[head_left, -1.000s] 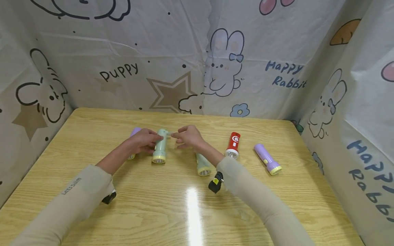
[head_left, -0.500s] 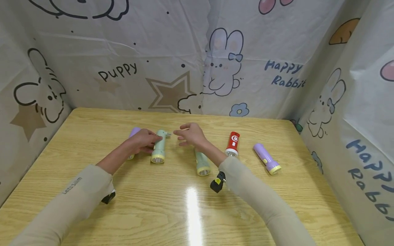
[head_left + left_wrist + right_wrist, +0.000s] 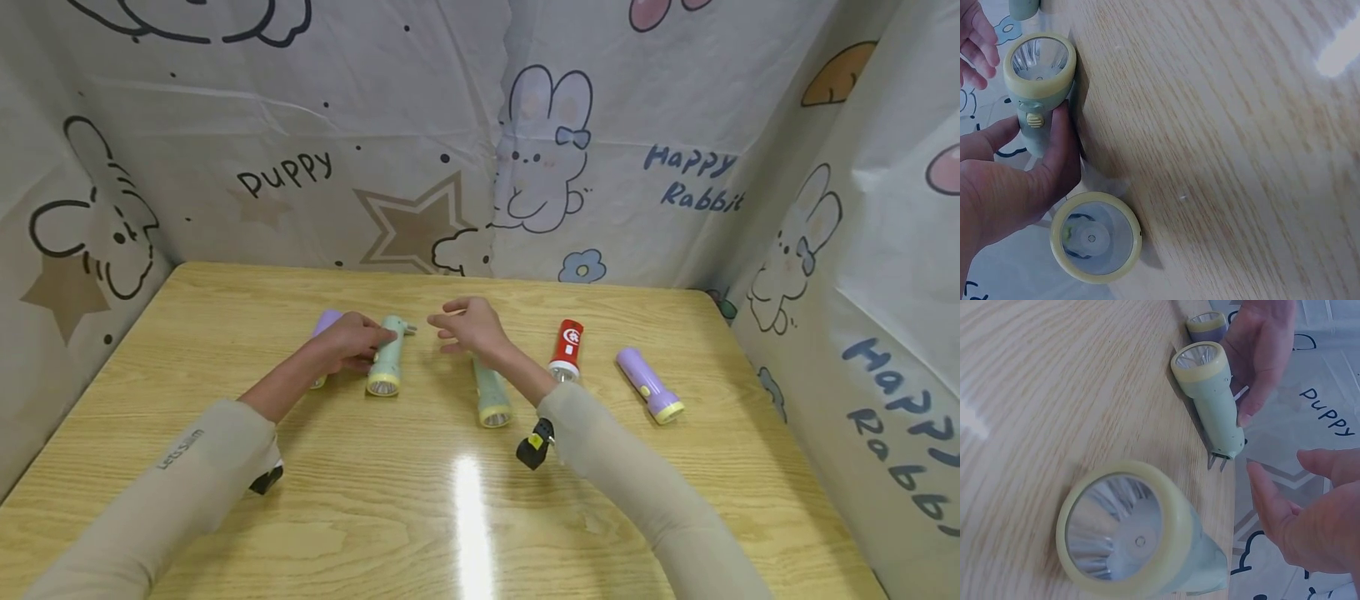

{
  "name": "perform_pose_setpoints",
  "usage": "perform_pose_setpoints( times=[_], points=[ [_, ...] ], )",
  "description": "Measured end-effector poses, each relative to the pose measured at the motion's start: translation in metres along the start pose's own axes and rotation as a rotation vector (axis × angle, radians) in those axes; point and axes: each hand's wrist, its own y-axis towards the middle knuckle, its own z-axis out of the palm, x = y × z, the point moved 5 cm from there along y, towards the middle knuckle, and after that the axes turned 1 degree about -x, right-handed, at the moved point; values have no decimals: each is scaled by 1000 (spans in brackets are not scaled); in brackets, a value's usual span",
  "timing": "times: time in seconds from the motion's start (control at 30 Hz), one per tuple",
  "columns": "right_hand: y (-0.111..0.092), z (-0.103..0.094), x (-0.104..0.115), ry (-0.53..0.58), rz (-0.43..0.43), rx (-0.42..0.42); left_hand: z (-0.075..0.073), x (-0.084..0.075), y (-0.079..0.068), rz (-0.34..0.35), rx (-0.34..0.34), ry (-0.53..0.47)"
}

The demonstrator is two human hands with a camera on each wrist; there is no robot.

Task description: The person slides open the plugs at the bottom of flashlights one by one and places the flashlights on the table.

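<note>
Fingers of the left hand (image 3: 348, 340) pinch a pale-green flashlight (image 3: 387, 357) left of mid-bench (image 3: 337, 517), its prongs (image 3: 410, 330) pointing toward the right hand (image 3: 476, 327), whose fingers are loosely spread, just apart. Near the left hand lies a purple flashlight (image 3: 327, 320); rightward, another green flashlight (image 3: 492, 398), a red flashlight (image 3: 568, 348) and a second purple flashlight (image 3: 649, 386).

Head view is bright, mostly sharp; white glare streak (image 3: 473, 525) runs toward near edge of tabletop (image 3: 360, 517). Soft shadows (image 3: 1084, 81) sit beside flashlights (image 3: 1041, 89). Wrist views look dimmer, bluish, slightly soft.
</note>
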Motion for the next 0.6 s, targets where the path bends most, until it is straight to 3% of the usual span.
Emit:
perform_pose_setpoints(
  times=[0.6],
  points=[
    [-6, -22, 8, -40, -20, 14, -1, -1, 2, 4, -5, 24]
  ],
)
